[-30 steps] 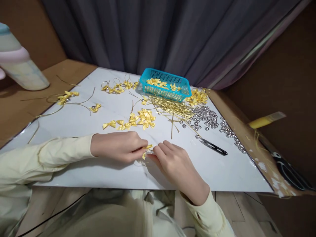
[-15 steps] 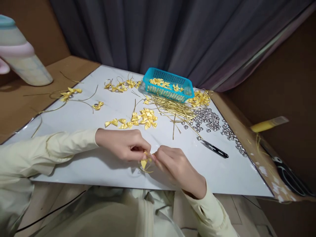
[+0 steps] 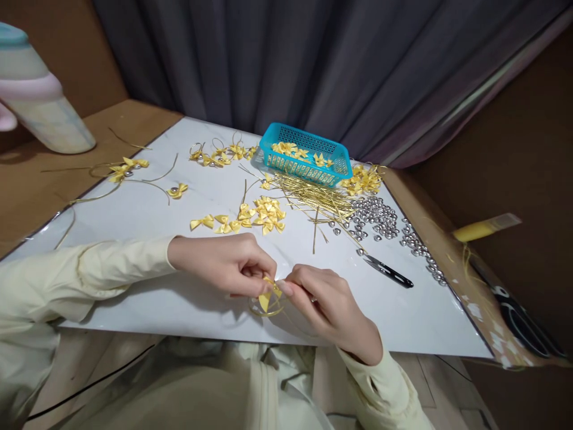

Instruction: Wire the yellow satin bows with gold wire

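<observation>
Low over the front of the white tabletop, a small yellow ribbon bow (image 3: 265, 302) is pinched in my left hand (image 3: 228, 266), between thumb and forefinger. A thin gold cord (image 3: 274, 313) loops beneath the bow. My right hand (image 3: 331, 301) is closed at the bow's right side, thumb and fingertip pressed together on the cord; the exact grip point is partly hidden. Beyond my hands lies a pile of loose yellow bows (image 3: 268, 214). A bundle of gold cord lengths (image 3: 317, 194) lies further back, beside many small silver bells (image 3: 376, 216).
A blue basket (image 3: 308, 170) with bows stands at the back. Small black-handled snips (image 3: 389, 273) lie right. Finished-looking corded bows (image 3: 128, 170) are at left. A tumbler (image 3: 49, 113) stands far left; black scissors (image 3: 519, 316) and a yellow-handled tool (image 3: 486, 228) are right.
My right hand has shifted slightly right and turned, its fingers a little further from my left hand. More of the bow and the cord loop shows between them.
</observation>
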`<action>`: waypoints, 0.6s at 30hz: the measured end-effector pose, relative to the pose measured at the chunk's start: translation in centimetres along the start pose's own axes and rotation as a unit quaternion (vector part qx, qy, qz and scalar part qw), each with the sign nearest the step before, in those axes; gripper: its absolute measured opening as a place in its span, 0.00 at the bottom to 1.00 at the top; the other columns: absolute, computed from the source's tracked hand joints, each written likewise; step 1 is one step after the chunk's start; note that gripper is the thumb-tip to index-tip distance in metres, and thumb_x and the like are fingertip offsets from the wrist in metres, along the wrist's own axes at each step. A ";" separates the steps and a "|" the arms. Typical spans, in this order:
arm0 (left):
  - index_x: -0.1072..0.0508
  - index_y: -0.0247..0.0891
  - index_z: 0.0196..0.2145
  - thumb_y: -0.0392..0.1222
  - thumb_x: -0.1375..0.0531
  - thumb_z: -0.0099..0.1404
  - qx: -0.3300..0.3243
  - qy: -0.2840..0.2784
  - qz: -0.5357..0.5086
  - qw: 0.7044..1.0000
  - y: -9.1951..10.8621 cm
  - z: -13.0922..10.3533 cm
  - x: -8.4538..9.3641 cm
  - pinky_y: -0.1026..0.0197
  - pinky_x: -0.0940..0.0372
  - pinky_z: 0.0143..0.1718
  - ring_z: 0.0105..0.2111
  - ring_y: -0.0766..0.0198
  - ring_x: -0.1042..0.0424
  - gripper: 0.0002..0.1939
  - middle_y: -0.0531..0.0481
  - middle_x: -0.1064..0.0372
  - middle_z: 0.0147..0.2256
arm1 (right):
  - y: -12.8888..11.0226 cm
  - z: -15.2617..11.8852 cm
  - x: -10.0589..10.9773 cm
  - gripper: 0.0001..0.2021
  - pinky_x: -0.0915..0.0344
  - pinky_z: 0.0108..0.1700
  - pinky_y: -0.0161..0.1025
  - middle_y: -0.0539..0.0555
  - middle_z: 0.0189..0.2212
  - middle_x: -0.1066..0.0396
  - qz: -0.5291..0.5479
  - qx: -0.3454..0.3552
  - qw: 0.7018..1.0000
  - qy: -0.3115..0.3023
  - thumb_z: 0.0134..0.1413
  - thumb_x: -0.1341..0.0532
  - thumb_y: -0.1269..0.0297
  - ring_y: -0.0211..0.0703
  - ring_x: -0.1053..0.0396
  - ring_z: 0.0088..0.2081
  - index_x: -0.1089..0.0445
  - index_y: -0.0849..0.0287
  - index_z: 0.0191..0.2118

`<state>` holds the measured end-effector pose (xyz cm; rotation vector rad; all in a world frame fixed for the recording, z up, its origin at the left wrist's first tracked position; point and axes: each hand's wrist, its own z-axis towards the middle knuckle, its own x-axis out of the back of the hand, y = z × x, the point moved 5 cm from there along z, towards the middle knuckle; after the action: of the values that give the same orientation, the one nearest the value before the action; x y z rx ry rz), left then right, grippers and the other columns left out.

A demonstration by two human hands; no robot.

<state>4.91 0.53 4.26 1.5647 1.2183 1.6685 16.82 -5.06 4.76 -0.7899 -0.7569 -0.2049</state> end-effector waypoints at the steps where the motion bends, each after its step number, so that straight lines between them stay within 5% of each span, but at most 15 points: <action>1: 0.36 0.33 0.23 0.34 0.47 0.61 0.003 0.003 -0.002 1.000 0.0 0.0 0.0 0.71 0.55 0.16 0.14 0.76 0.49 0.09 0.59 0.45 0.13 | 0.1 0.0 -0.1 0.13 0.52 0.25 0.30 0.47 0.21 0.47 0.002 -0.008 1.000 -0.002 0.64 0.49 0.70 0.31 0.50 0.22 0.46 0.61 0.26; 9: 0.38 0.34 0.21 0.30 0.48 0.56 0.052 -0.017 -0.077 0.996 -0.7 0.3 -0.8 0.73 0.53 0.15 0.13 0.76 0.48 0.07 0.59 0.45 0.13 | -0.3 0.1 -0.5 0.13 0.55 0.24 0.33 0.46 0.19 0.52 -0.044 0.029 0.998 0.021 0.61 0.49 0.76 0.32 0.54 0.21 0.47 0.60 0.25; 18: 0.39 0.34 0.20 0.32 0.47 0.54 0.054 -0.004 -0.030 0.998 -2.0 0.7 -1.3 0.73 0.55 0.16 0.15 0.76 0.51 0.06 0.60 0.49 0.14 | -2.7 -0.7 3.6 0.11 0.48 0.23 0.33 0.48 0.18 0.43 -0.129 0.046 0.976 0.169 0.56 0.44 0.77 0.33 0.44 0.20 0.43 0.60 0.25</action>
<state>5.44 0.45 1.81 1.5805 1.3586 1.5795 18.60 -7.03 8.42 -0.5482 -0.5397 -0.5204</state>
